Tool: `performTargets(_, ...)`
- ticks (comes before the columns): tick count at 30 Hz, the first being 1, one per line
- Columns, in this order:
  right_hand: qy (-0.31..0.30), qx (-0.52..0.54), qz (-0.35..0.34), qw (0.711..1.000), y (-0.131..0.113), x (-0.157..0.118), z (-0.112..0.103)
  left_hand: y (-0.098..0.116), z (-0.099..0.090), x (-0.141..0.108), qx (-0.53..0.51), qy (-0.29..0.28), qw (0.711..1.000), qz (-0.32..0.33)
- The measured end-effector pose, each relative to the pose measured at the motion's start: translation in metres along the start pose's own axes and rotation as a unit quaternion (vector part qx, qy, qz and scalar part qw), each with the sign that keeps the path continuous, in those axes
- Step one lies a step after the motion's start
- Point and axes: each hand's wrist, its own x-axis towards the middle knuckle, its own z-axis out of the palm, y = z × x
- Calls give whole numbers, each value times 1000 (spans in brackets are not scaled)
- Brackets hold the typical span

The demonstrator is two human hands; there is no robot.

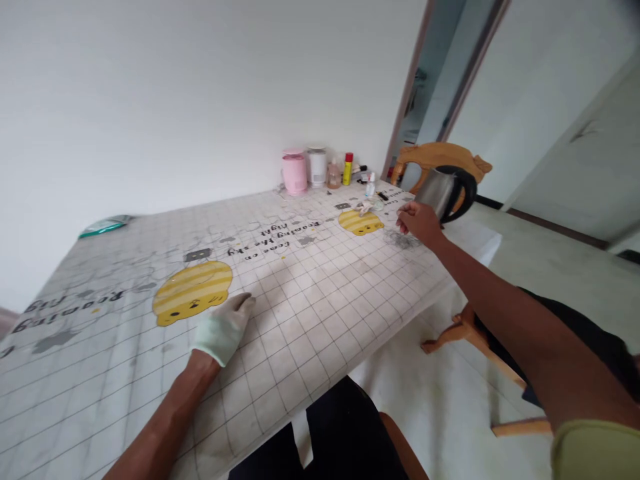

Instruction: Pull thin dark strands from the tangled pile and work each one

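Note:
My left hand (pixel 227 327) wears a pale glove with dark fingertips and rests on the grid-patterned tablecloth (pixel 310 313), its fingers together and nothing visible in them. Beside it is a printed yellow striped bear face (pixel 194 288). My bare right hand (pixel 416 220) is raised a little over the far right part of the table, thumb and fingers pinched; what they hold, if anything, is too small to tell. Just below it lies a thin dark wispy tangle (pixel 404 240). A steel kettle (pixel 434 190) with a black handle stands right behind the right hand.
Against the wall stand a pink container (pixel 295 173), a white container (pixel 317 167), a pinkish bottle (pixel 333 175) and a yellow can with a red cap (pixel 347 169). A green-edged packet (pixel 106 227) lies back left. Wooden chairs (pixel 440 155) stand behind and right of the table.

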Motion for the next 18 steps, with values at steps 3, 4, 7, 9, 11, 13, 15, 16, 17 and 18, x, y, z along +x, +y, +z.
performTargets(3, -29, 49, -49, 997, -31, -28, 65, 10, -5, -11, -120, -14, 993, 9)
performTargets(4, -46, 68, -57, 995, -43, -40, 89, 14, -7, -15, -165, -24, 986, 11)
performTargets(7, -104, 117, -83, 984, -77, -83, 158, 22, -12, -23, -262, -41, 963, 37)
performTargets(9, -131, 150, -88, 976, -97, -113, 199, 24, -13, -25, -343, -41, 938, 32)
performTargets(11, -158, 181, -91, 966, -112, -140, 232, 22, -14, -23, -404, -32, 914, 12)
performTargets(13, -193, 207, -82, 956, -122, -161, 256, 19, -16, -19, -451, -3, 892, -22)
performTargets(15, -236, 218, -60, 945, -128, -174, 271, 15, -19, -14, -477, 37, 876, -57)
performTargets(16, -261, 221, -47, 939, -129, -177, 276, 12, -22, -11, -481, 55, 872, -72)
performTargets(17, -289, 225, -34, 930, -130, -179, 279, 9, -25, -9, -482, 69, 870, -84)
performTargets(18, -316, 234, -21, 919, -129, -180, 281, 7, -28, -7, -480, 79, 869, -92)
